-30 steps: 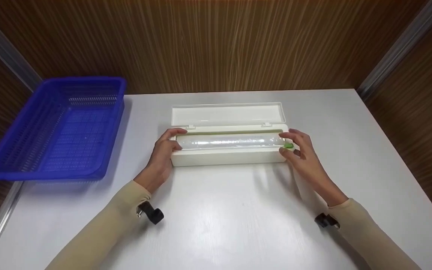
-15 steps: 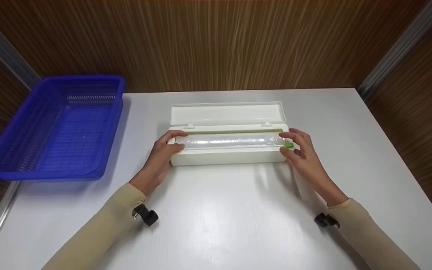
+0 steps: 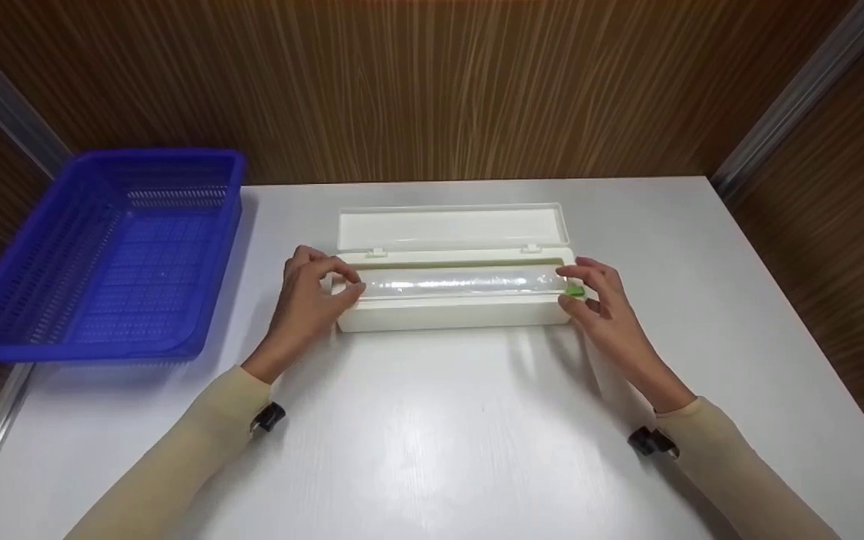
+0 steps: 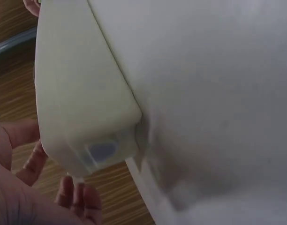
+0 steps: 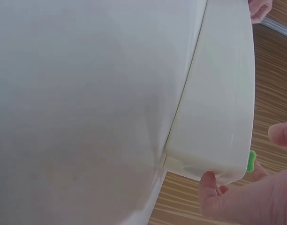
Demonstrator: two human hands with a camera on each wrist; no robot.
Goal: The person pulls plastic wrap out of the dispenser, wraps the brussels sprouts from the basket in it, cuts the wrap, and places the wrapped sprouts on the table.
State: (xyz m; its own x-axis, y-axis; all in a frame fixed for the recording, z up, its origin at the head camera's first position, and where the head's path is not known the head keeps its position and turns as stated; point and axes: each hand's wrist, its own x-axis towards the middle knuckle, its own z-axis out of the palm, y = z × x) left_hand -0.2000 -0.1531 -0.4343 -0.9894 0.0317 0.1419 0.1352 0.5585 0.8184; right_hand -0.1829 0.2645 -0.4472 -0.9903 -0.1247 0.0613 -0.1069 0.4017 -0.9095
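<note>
The lid (image 3: 451, 229) lies back, exposing the film roll (image 3: 462, 282) inside the box (image 3: 454, 315). The right hand (image 3: 613, 307) grips the box's right end, likely steadying it; the left hand (image 3: 306, 294) has 2 fingertips together at the roll's left end, whether pinching film I cannot tell.

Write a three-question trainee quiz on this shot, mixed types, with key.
1. True or false: the lid is open and does not cover the roll.
2. Multiple choice: as the person sees it, the basket stands where, relative to the box?
A) right of it
B) left of it
C) inside it
3. Fill in: the green tab shows at the box's end nearest the person's ____.

Key:
1. True
2. B
3. right hand
</note>
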